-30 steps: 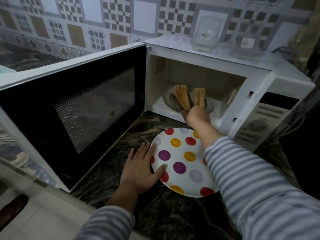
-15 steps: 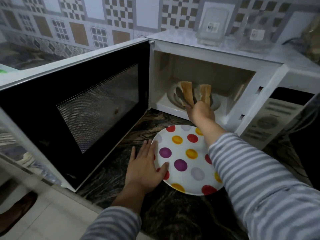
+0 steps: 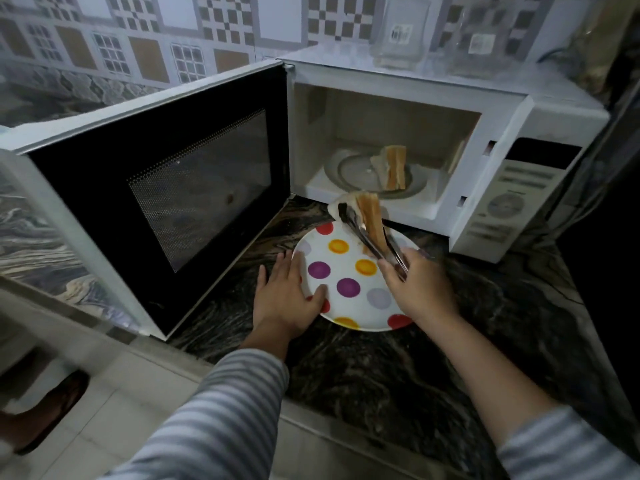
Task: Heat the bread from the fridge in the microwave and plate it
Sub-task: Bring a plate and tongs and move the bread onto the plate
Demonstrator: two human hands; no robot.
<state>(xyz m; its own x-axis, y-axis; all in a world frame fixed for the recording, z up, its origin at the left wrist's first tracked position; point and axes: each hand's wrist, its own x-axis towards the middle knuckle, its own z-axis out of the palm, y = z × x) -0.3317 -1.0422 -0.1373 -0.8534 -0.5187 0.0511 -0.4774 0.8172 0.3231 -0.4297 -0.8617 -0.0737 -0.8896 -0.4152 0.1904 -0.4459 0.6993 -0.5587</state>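
My right hand point(image 3: 419, 285) grips metal tongs point(image 3: 370, 237) that pinch a slice of bread point(image 3: 372, 216), held over the far edge of a white plate with coloured dots point(image 3: 349, 271). My left hand point(image 3: 284, 299) lies flat on the counter with the thumb on the plate's left rim. A second slice of bread point(image 3: 393, 166) stands on the glass turntable point(image 3: 349, 171) inside the white microwave point(image 3: 533, 133), whose door point(image 3: 166, 188) is swung wide to the left.
The dark marbled counter point(image 3: 398, 372) runs under the plate to a front edge near me. Clear glass containers point(image 3: 398, 32) stand on top of the microwave. The open door blocks the counter's left side. Pale floor tiles point(image 3: 104, 420) lie below.
My right hand has drawn back out of the microwave, bringing one slice of bread in the tongs over the plate. One slice stays on the turntable. My left hand has stayed at the plate's rim.
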